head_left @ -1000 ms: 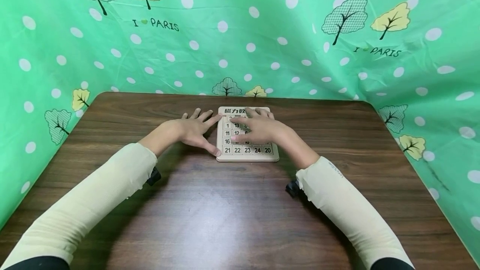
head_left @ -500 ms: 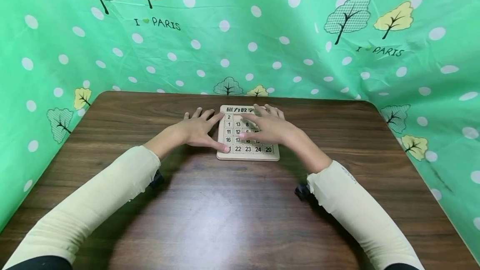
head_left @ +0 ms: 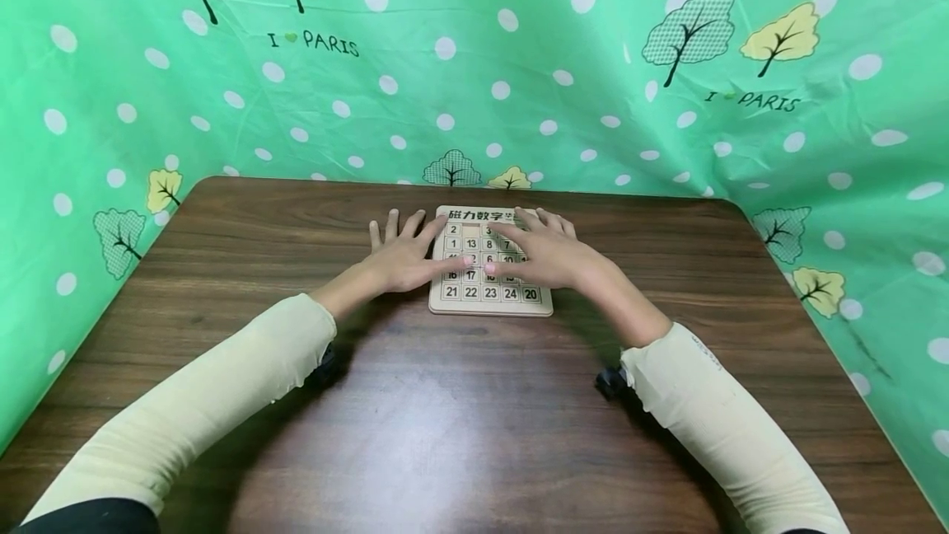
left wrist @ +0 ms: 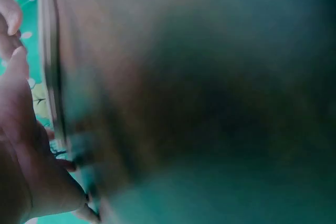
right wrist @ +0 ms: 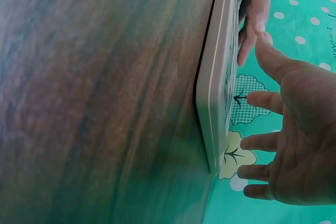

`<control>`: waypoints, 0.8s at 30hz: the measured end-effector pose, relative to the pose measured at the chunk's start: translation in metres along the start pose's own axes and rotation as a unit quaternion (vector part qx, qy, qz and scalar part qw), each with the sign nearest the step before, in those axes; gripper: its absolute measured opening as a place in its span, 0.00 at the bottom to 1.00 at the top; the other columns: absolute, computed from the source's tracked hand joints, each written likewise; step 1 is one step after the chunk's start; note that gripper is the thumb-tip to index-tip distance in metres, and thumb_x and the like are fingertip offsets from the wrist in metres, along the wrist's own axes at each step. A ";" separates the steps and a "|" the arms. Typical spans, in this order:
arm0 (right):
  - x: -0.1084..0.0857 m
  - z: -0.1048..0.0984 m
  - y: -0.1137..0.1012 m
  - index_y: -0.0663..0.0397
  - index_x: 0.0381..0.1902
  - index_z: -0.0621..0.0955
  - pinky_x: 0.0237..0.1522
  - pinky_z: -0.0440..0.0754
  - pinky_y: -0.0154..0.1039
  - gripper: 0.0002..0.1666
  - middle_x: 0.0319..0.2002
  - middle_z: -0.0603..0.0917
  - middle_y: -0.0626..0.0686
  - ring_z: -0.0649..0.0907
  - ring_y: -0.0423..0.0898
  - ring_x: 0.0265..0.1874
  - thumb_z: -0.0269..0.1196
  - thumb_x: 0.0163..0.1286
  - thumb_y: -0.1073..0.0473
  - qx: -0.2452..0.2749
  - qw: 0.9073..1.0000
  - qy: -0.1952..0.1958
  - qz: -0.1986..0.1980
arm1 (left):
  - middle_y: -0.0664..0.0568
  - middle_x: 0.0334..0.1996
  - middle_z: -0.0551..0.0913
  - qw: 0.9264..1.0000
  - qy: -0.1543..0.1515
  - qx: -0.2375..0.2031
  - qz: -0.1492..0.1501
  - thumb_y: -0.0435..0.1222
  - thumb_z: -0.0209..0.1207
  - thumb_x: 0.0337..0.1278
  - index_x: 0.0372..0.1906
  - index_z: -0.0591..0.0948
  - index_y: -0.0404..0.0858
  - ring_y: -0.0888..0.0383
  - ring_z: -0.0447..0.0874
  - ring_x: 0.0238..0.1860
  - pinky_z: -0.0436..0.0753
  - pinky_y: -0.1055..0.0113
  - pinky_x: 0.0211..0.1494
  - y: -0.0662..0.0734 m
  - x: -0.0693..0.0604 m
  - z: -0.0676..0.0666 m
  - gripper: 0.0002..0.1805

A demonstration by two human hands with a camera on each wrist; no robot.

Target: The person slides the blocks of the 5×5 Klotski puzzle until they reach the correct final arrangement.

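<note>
A pale number board point(head_left: 491, 306) lies flat near the table's back edge, its square tiles numbered in rows. In its top row a gap shows between tiles 2 and 3. My left hand point(head_left: 406, 260) is spread at the board's left side, thumb stretched over the middle rows. Over the right part my right hand point(head_left: 552, 258) spreads its fingers, its thumb near the left one. In the right wrist view, the right hand point(right wrist: 307, 124) hovers off the face of the board point(right wrist: 215, 87), holding nothing. Whether the left fingertips touch the board, I cannot tell.
A dark wooden table point(head_left: 415, 419) extends toward me from the board. Behind it and at both sides hangs a green dotted curtain point(head_left: 474, 64) with printed trees. The left wrist view is mostly blurred.
My left hand has moved right, its thumb going from the board's lower left corner up over the middle rows. My right hand has shifted right, uncovering more tiles.
</note>
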State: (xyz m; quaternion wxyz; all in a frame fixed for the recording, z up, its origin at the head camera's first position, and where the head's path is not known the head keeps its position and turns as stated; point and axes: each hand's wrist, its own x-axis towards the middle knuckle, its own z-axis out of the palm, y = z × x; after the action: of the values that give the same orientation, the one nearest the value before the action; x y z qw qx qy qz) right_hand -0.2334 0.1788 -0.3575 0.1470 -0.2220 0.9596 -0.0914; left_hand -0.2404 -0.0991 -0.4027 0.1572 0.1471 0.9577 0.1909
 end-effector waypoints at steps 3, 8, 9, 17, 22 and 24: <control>0.002 0.000 0.002 0.29 0.92 0.62 0.87 0.45 0.82 0.53 0.94 0.50 0.65 0.48 0.79 0.90 0.57 0.79 0.17 -0.002 1.000 0.000 -0.001 | 0.41 0.96 0.37 1.000 0.005 0.005 -0.006 0.88 0.42 0.64 0.95 0.40 0.61 0.26 0.20 0.92 0.20 0.24 0.88 0.000 0.001 0.005 0.64; 0.004 -0.001 0.001 0.31 0.93 0.61 0.87 0.44 0.83 0.52 0.94 0.49 0.66 0.48 0.80 0.90 0.58 0.81 0.20 -0.007 1.000 -0.004 0.002 | 0.43 0.96 0.33 0.999 0.007 0.039 -0.013 0.89 0.42 0.61 0.95 0.33 0.63 0.28 0.18 0.92 0.18 0.25 0.87 0.002 0.001 0.011 0.67; 0.003 -0.003 -0.001 0.32 0.93 0.61 0.87 0.44 0.82 0.52 0.93 0.49 0.67 0.48 0.80 0.90 0.58 0.82 0.21 -0.005 1.000 -0.006 0.003 | 0.43 0.96 0.32 0.999 0.005 0.046 -0.014 0.90 0.42 0.60 0.94 0.32 0.63 0.28 0.17 0.92 0.18 0.24 0.87 0.003 0.001 0.012 0.68; 0.005 -0.004 -0.001 0.34 0.94 0.59 0.88 0.42 0.81 0.51 0.93 0.49 0.68 0.47 0.79 0.90 0.59 0.83 0.25 -0.005 1.000 -0.014 0.011 | 0.42 0.95 0.28 0.997 -0.005 0.077 -0.021 0.92 0.39 0.56 0.93 0.28 0.62 0.29 0.16 0.91 0.19 0.20 0.85 0.010 -0.003 0.011 0.71; 0.004 -0.003 -0.003 0.34 0.93 0.60 0.88 0.45 0.81 0.50 0.93 0.50 0.68 0.48 0.79 0.90 0.59 0.83 0.25 -0.005 1.000 -0.015 0.009 | 0.44 0.95 0.26 0.995 -0.020 0.093 -0.031 0.94 0.36 0.54 0.93 0.26 0.61 0.29 0.15 0.91 0.21 0.18 0.85 0.011 -0.004 0.009 0.72; 0.004 -0.001 -0.003 0.33 0.93 0.62 0.88 0.45 0.81 0.49 0.93 0.49 0.67 0.48 0.78 0.91 0.58 0.83 0.25 -0.006 1.000 -0.016 0.008 | 0.45 0.95 0.26 0.994 -0.027 0.098 -0.036 0.95 0.35 0.52 0.93 0.26 0.61 0.29 0.15 0.91 0.22 0.18 0.85 0.012 -0.003 0.008 0.73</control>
State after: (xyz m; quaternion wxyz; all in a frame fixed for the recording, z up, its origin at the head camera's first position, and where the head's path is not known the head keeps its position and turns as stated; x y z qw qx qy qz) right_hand -0.2362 0.1739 -0.3563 0.1622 -0.2169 0.9592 -0.0811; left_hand -0.2317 -0.0873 -0.4045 0.1746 0.1320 0.9719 0.0867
